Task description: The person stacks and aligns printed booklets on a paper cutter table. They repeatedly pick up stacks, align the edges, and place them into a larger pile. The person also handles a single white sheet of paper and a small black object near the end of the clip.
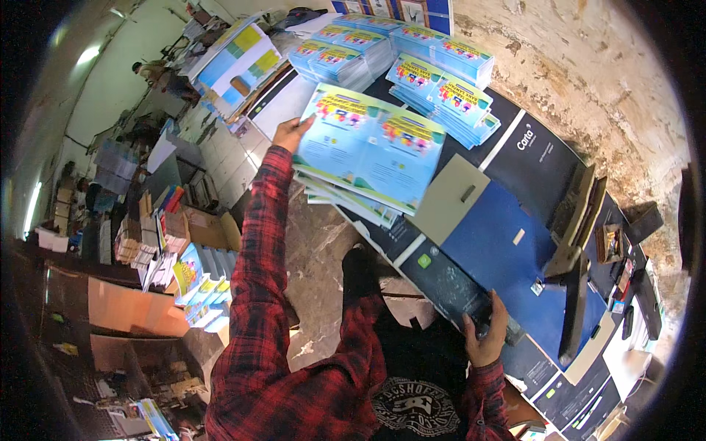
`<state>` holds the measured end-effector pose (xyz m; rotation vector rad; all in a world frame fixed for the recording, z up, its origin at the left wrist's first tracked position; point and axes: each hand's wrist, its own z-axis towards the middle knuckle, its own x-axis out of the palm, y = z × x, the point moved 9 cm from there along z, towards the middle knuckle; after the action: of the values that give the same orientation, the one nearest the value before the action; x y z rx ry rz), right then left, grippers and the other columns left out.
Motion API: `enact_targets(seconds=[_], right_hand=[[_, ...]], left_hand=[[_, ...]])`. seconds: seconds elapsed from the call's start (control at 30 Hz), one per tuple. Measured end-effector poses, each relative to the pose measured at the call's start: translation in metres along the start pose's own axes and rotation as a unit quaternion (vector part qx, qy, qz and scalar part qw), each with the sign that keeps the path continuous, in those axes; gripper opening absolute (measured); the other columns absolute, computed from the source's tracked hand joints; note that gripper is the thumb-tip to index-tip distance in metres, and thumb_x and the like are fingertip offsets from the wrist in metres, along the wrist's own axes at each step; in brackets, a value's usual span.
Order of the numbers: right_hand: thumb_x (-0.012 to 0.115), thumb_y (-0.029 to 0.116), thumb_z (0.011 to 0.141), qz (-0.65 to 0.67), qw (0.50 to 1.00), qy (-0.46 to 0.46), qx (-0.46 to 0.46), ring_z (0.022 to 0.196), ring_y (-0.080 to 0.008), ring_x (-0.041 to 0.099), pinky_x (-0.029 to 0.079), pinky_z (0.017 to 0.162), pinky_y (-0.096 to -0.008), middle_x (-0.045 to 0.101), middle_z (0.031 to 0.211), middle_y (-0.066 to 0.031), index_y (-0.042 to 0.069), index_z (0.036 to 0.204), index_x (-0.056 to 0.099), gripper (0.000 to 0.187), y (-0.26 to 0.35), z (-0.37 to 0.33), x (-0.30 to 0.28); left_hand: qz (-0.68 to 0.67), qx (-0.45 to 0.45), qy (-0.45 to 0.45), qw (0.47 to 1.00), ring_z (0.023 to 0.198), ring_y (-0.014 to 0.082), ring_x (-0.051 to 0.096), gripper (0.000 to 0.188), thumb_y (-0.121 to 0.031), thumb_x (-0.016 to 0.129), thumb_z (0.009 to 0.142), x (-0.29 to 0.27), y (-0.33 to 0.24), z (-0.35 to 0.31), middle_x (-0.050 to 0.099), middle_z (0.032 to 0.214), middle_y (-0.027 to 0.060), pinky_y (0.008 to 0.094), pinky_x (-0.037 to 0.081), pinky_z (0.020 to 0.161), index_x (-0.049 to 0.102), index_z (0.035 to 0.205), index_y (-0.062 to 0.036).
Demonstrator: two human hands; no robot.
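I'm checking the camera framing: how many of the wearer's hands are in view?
2: the left hand grips the left edge of a light-blue printed sheet; the right hand is at the near edge of the black tabletop. Some fingers may be hidden.

Blue board (507,220) leaves room; booklet stacks (434,84) obstruct beyond.

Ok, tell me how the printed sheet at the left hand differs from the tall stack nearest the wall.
The printed sheet is gripped at its edge by the left hand; no hand touches the tall stack. The printed sheet is thin, while the tall stack rises in many layers. The printed sheet is nearer the person than the tall stack. Both show blue with multicoloured print.
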<state>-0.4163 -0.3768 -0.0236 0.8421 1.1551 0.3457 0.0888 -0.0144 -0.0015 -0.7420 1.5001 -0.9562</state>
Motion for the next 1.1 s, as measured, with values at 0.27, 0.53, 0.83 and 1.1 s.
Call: enact_targets(seconds=[0.27, 0.53, 0.83, 1.1], right_hand=[[0.07, 0.012, 0.076, 0.064, 0.994, 0.082, -0.031, 0.111, -0.0367, 0.053, 0.041, 0.096, -0.0405, 0.054, 0.121, -0.0216, -0.002, 0.125, 0.051, 0.054, 0.106, 0.151, 0.075], [0.061, 0.036, 0.086, -0.014, 0.981, 0.103, -0.162, 0.099, -0.0356, 0.058, 0.046, 0.086, -0.045, 0.061, 0.103, -0.0193, 0.001, 0.109, 0.059, 0.042, 0.147, 0.442, 0.271], [0.054, 0.051, 0.085, -0.193, 0.975, 0.107, -0.021, 0.098, -0.034, 0.057, 0.045, 0.086, -0.0466, 0.06, 0.1, -0.0185, 0.002, 0.1, 0.057, 0.051, 0.109, 0.466, 0.339], [0.052, 0.058, 0.083, -0.22, 0.965, 0.13, 0.055, 0.096, -0.0363, 0.06, 0.046, 0.086, -0.0443, 0.063, 0.098, -0.0211, 0.0, 0.104, 0.056, 0.062, 0.12, 0.418, 0.331]], left_hand=[[0.236, -0.092, 0.005, 0.967, 0.092, 0.0209, 0.065, 0.041, -0.039, 0.069, 0.083, -0.003, 0.117, 0.112, 0.069, 0.097, 0.0133, 0.0321, 0.049, 0.086, 0.068, 0.104, -0.0037], [-0.121, 0.088, -0.234, 0.961, 0.117, 0.0232, 0.051, 0.046, -0.017, 0.057, 0.093, -0.071, 0.072, 0.05, 0.052, 0.128, 0.0167, 0.0361, 0.041, 0.1, 0.043, 0.132, 0.0025], [-0.315, -0.401, -0.07, 0.857, 0.125, 0.0319, 0.042, 0.056, -0.041, 0.047, 0.093, 0.069, 0.225, -0.205, 0.046, 0.134, 0.0153, 0.0471, 0.033, 0.105, 0.038, 0.137, -0.007], [-0.663, -0.428, 0.0, 0.615, 0.125, 0.0317, 0.038, 0.072, -0.058, 0.046, 0.091, 0.104, 0.121, -0.137, 0.036, 0.141, 0.0106, 0.0497, 0.032, 0.105, 0.028, 0.143, -0.0103]])
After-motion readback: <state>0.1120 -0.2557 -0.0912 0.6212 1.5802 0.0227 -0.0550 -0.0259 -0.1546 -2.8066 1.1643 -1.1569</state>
